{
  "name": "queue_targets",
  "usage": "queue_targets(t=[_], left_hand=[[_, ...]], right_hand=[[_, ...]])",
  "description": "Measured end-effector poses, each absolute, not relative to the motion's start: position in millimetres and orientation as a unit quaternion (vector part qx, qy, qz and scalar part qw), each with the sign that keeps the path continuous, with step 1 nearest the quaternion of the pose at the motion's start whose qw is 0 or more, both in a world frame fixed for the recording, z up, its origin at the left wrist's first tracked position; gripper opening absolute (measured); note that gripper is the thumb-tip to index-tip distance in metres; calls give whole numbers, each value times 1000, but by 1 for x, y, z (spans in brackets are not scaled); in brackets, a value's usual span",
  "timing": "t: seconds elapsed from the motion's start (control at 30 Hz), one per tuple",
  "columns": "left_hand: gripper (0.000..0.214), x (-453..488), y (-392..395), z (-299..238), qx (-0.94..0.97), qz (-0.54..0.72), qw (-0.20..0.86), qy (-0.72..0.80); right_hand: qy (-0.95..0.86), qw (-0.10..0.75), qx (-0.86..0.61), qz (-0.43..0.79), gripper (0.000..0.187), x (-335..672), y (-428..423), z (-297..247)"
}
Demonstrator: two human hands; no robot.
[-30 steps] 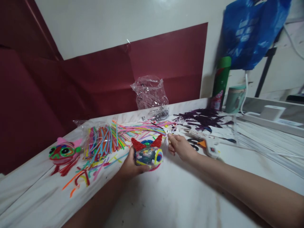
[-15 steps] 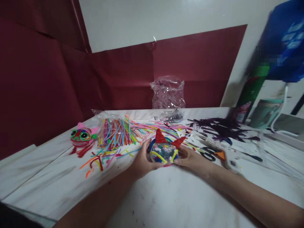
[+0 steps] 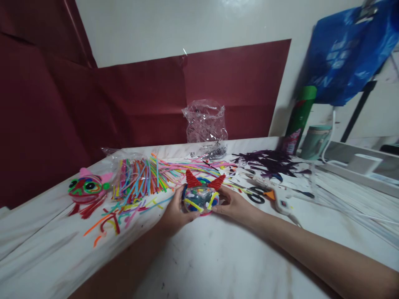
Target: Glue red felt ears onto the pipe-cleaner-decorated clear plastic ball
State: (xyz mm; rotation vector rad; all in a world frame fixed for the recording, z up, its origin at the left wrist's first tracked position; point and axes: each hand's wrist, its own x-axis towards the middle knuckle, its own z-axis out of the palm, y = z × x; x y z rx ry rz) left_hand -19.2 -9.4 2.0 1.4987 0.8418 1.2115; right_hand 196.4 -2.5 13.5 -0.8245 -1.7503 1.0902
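A small round craft figure (image 3: 201, 195), clear with coloured pipe-cleaner stripes and two red ears, sits low over the white table (image 3: 218, 257). My left hand (image 3: 174, 207) cups its left side with fingers wrapped round it. My right hand (image 3: 233, 204) presses against its right side, fingers curled on it. Behind the figure lies a spread of coloured pipe cleaners (image 3: 146, 178).
A finished pink and red figure (image 3: 87, 189) lies at the left. A white glue gun (image 3: 280, 201) rests right of my hands, near purple scraps (image 3: 271, 160). A crumpled clear bag (image 3: 205, 124), a green can (image 3: 297, 118) and a teal cup (image 3: 314, 141) stand at the back.
My right hand came from the paper scraps to the figure's right side, so both hands now hold it. The view has swung left and then back.
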Motion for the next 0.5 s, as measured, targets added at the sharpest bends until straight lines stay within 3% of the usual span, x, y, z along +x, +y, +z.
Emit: queue_targets(t=[0.23, 0.5], left_hand=[[94, -19, -11, 6, 603, 508, 484, 380], [90, -22, -13, 9, 616, 495, 488, 370]], right_hand=[[-691, 443, -331, 465, 52, 195, -4, 14], [-590, 412, -312, 620, 42, 197, -5, 13]])
